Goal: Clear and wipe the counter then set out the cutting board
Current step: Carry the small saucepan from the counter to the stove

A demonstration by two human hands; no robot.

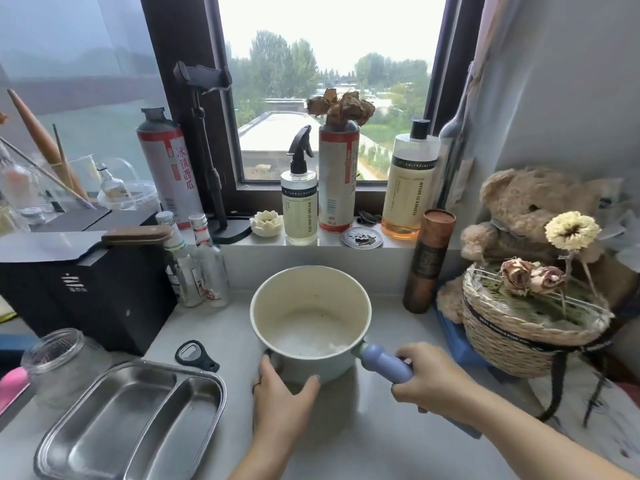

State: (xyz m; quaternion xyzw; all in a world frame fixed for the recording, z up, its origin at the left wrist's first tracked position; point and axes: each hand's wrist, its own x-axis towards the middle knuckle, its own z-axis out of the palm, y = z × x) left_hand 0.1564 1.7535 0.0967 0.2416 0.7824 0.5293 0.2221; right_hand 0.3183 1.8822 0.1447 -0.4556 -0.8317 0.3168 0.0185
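The grey counter (363,445) bears a black bottle opener (195,355) just left of the left hand (280,389). A divided steel tray (138,420) and a glass jar (59,358) lie farther left. Two clear bottles (211,271) stand beyond them, and a brown tube (427,261) beyond the right hand (429,379). Both hands grip a saucepan (311,306) over it.

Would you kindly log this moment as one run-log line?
step: clearing counter | left hand: holds pot side | right hand: grips pot handle

The steel tray (114,420) runs off the bottom edge; the right hand (429,375) hides the end of the saucepan handle (381,360).
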